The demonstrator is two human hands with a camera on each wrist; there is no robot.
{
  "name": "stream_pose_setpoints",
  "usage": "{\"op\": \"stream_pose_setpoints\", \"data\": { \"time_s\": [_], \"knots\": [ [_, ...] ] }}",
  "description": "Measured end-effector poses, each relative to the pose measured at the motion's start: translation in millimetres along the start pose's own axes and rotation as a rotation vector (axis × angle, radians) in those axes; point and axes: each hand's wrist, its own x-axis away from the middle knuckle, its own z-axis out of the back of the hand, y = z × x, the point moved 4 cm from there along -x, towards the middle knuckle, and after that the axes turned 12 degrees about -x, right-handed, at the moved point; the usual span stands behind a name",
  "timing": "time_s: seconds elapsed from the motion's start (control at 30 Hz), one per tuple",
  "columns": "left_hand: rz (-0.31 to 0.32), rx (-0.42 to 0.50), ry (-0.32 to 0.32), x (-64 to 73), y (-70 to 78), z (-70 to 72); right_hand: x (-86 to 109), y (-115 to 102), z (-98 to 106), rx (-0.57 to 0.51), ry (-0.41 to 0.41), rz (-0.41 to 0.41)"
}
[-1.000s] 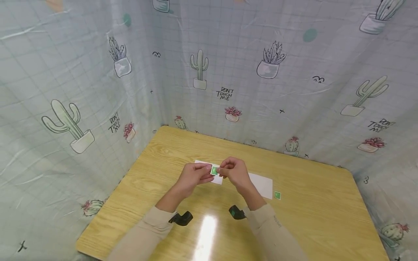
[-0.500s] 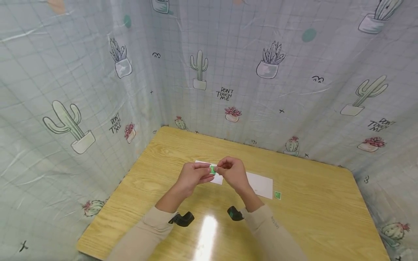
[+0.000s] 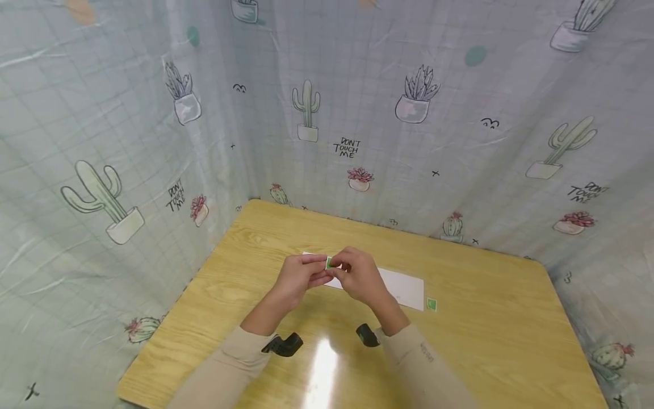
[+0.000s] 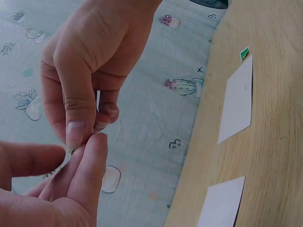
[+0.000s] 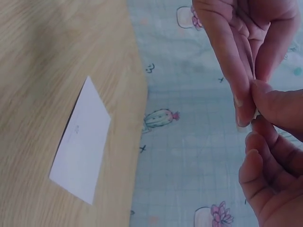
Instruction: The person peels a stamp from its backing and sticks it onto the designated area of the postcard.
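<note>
- The left hand (image 3: 295, 278) and the right hand (image 3: 360, 275) meet above the table (image 3: 271, 236); both pinch one small green stamp (image 3: 328, 262) by the fingertips.
- This stamp is between the two hands, mostly covered by the fingers; whether they bend it or separate a backing, I cannot tell.
- For good work, I think, the left hand should hold its edge firmly, while the right thumb and forefinger move slowly at the other edge; a strong pull could crease or tear it.
- It seems better to touch only the border, because the piece looks thin.
- About containers: one white sheet (image 4: 221, 205) lies beneath the hands, another white sheet (image 3: 406, 288) to the right of the right hand. They may be envelopes, but I cannot tell, and no contents are visible.
- Farther right of the right hand, a second green stamp (image 3: 431, 304) lies just beside that other sheet, not inside anything.
</note>
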Motion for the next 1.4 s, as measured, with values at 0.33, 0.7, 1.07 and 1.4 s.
{"op": "stream_pose_setpoints", "data": {
  "time_s": [0.33,0.7,1.07,1.4],
  "knots": [
    [-0.020,-0.027,-0.165,3.6,1.0,-1.2,0.7,6.3,6.9,-0.078,-0.056,-0.054],
    [-0.041,-0.074,-0.127,1.7,0.5,-3.1,0.4,9.4,6.0,-0.099,-0.069,-0.061],
    [-0.039,-0.075,-0.105,2.4,-1.4,-3.6,2.7,9.2,4.4,-0.074,-0.057,0.002],
    [-0.026,-0.077,-0.071,4.2,-1.1,-2.1,5.0,9.9,4.2,-0.102,-0.099,0.032]
  ]
}}
